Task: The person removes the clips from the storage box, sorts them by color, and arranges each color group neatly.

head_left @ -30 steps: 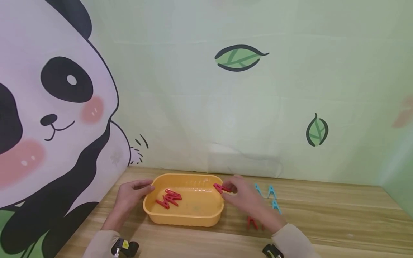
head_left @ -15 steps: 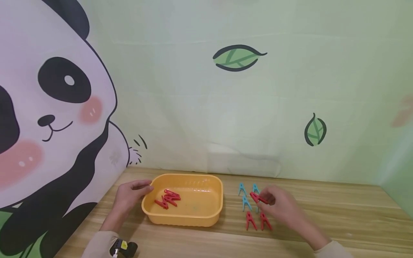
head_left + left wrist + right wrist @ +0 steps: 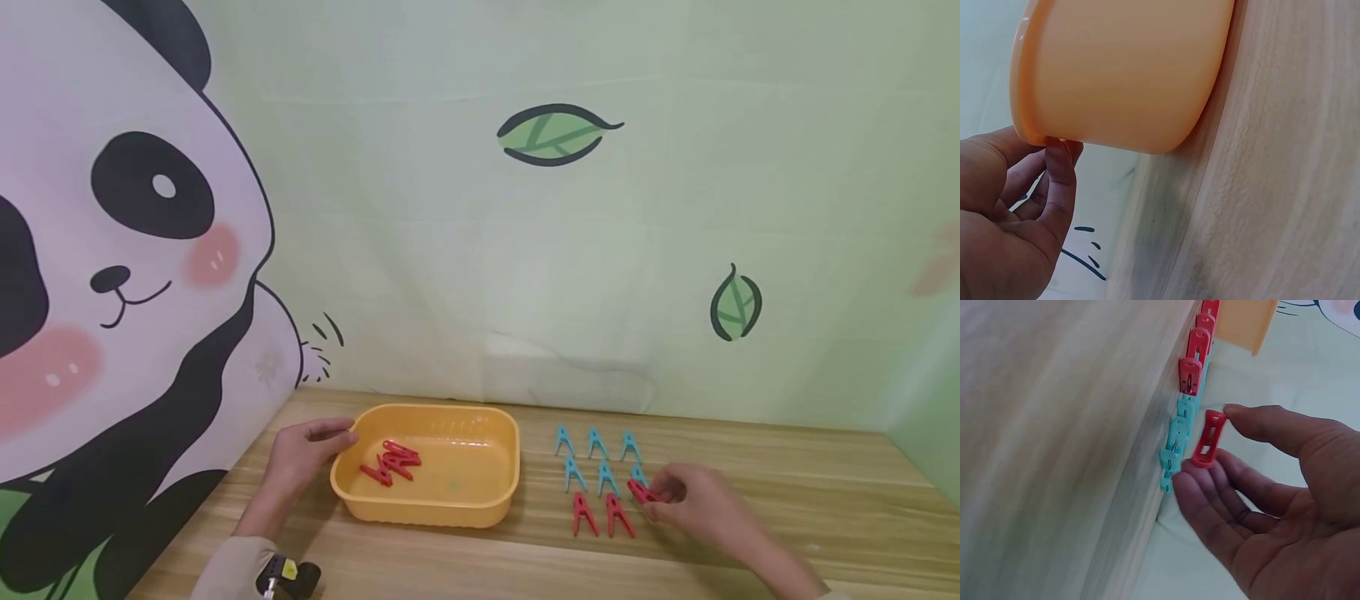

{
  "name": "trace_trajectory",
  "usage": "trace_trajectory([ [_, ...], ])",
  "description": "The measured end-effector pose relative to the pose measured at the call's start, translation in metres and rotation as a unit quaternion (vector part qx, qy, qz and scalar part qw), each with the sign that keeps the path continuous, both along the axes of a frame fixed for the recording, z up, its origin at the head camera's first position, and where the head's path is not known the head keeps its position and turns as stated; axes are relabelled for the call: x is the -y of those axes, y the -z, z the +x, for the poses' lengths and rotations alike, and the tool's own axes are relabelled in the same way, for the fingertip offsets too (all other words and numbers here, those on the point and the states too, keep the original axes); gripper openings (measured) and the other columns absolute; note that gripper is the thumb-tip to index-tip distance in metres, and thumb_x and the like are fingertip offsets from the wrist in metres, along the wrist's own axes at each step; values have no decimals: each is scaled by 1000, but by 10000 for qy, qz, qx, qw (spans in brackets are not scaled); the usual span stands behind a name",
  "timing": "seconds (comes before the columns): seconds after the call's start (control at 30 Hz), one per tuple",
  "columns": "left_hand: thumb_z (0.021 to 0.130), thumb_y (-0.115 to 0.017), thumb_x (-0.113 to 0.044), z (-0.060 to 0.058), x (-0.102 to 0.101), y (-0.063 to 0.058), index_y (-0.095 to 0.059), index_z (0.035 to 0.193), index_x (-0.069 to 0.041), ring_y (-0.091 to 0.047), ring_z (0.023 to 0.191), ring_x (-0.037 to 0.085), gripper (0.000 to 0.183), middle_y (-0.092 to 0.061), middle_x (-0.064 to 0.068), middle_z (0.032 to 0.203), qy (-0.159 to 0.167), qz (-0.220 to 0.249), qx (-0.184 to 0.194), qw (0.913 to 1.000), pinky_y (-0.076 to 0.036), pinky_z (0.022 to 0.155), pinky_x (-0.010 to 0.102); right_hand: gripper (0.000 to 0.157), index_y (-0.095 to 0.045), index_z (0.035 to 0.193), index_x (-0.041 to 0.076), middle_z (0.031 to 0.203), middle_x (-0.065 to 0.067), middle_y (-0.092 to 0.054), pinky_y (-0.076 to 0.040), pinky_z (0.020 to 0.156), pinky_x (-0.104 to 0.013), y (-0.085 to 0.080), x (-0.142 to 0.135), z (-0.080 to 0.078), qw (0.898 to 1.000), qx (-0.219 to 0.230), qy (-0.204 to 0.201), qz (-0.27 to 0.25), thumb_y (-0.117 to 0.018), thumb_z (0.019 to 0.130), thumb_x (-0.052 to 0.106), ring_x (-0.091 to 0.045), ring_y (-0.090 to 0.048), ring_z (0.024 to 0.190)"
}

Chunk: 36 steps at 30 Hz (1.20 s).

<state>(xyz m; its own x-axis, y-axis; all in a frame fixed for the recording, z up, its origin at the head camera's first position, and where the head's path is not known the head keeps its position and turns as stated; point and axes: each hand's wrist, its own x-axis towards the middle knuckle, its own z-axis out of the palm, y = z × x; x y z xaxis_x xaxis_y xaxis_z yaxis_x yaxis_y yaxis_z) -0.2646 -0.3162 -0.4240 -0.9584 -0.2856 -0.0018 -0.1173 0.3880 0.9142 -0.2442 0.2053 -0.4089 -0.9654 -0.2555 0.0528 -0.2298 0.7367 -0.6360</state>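
Observation:
In the head view, my left hand pinches the left rim of a yellow plastic basin. The left wrist view has its thumb and fingers meeting at the lip of the basin. My right hand pinches a red clothespin between thumb and fingertips, just above the right end of the front row. Two red clothespins stand side by side in that row. Behind them blue clothespins form two rows. The held clothespin appears end-on in the right wrist view.
Several red clothespins lie heaped in the left part of the basin. All stands on a wood-grain table. A pale green wall with a panda and leaves printed on it rises behind the table.
My right hand has carried the red clothespin from the basin's right rim rightward, past the blue rows, to the right end of the red row. The left hand stays on the rim.

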Motion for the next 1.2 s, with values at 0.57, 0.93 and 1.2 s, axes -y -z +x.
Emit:
trace_trajectory([
  [0.57,98,-80,-16,-1,0,1,-71,131,6,-71,108,19,41,-74,19,126,106,159,-228,9996,-60,84,20,20,-69,82,8,73,2,-62,-46,55,-25,10,-5,10,9996,117,152,197,-89,81,9,-15,-56,68],
  [0.93,98,-79,-16,0,-1,-2,-70,132,7,-71,110,22,42,-72,21,129,143,190,-200,9995,-61,86,23,21,-70,82,10,72,4,-63,-47,53,-25,10,-6,11,9998,174,6,102,-89,86,16,-15,-57,64],
  [1.2,98,-79,-16,0,-1,-2,-70,132,6,-71,111,23,41,-73,20,128,132,205,-178,9995,-61,87,24,21,-69,82,7,70,2,-64,-49,51,-25,12,-2,11,9997,212,115,4,-89,86,12,-15,-59,61],
])
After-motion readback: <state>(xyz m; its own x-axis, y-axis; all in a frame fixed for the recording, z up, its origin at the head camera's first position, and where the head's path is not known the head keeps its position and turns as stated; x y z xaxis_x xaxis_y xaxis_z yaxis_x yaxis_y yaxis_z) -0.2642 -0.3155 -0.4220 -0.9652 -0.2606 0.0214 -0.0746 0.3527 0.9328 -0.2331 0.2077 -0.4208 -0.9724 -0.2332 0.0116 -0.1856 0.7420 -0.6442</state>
